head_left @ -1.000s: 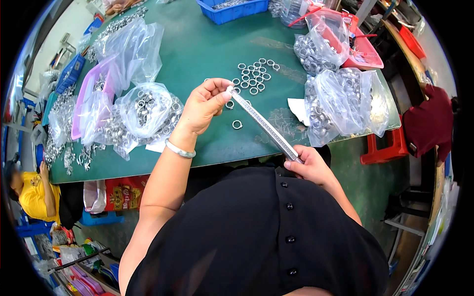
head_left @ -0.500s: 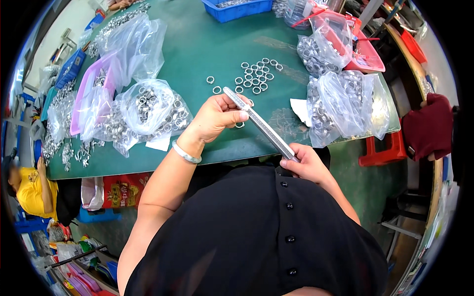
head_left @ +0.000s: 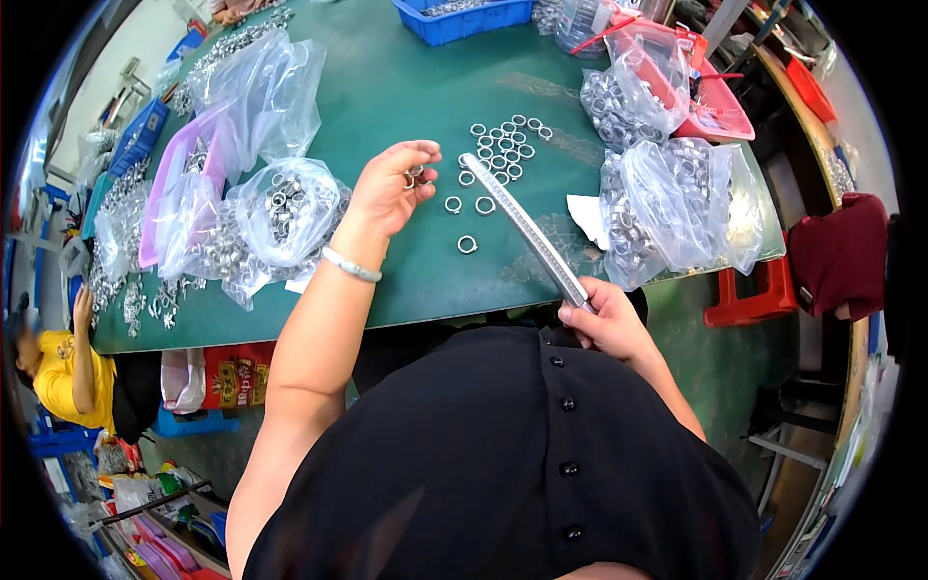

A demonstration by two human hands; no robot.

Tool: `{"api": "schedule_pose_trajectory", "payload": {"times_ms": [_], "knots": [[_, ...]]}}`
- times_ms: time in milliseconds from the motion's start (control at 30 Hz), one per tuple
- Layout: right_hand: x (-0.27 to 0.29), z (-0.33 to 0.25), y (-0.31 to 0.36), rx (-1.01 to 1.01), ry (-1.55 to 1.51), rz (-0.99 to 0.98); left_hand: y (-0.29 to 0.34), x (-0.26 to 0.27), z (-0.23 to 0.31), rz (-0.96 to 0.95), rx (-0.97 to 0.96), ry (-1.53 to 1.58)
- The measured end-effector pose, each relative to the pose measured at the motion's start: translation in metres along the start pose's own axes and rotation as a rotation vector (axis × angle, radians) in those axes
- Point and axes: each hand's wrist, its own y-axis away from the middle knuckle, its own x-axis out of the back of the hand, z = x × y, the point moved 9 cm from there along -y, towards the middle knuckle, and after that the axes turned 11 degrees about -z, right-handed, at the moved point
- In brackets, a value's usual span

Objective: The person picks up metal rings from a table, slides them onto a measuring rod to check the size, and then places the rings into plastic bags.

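My right hand [head_left: 613, 323] is closed around the thick end of a tapered metal ring-sizing stick [head_left: 530, 230], which carries fine graduation marks. Its thin tip points up and left, over the edge of a cluster of silver rings [head_left: 507, 144] on the green table. Left of that tip, my left hand [head_left: 385, 189] has its fingers curled round a silver ring [head_left: 414, 178]. Between the hands lie a few single rings, the closest one [head_left: 467, 245] near the table's front edge.
Clear bags of rings stand left [head_left: 285, 217] and right [head_left: 667, 208] on the green table [head_left: 387, 97]. A blue tray [head_left: 464, 21] is at the far edge, a pink basket [head_left: 715, 101] at the far right. A person in yellow [head_left: 72, 377] sits at the left.
My left hand has come off the sizing stick and moved left, where it now holds a ring. The stick's tip has swung slightly up and right. More of the nearby single rings show.
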Motion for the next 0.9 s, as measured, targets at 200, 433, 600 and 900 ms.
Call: {"api": "schedule_pose_trajectory", "payload": {"times_ms": [200,433,600,900], "knots": [[0.009,-0.001,0.000,0.045,-0.069,0.031,-0.035,-0.030,0.018,0.032,-0.037,-1.434],[0.013,0.001,0.002,0.035,-0.081,0.045,-0.049,-0.045,0.013,-0.211,0.017,-1.686],[0.012,-0.001,0.002,0.015,-0.055,0.029,-0.043,-0.026,0.014,-0.225,-0.026,-0.888],[0.009,-0.005,-0.001,0.034,-0.018,0.016,-0.004,-0.074,0.017,-0.566,-0.053,-0.491]]}}
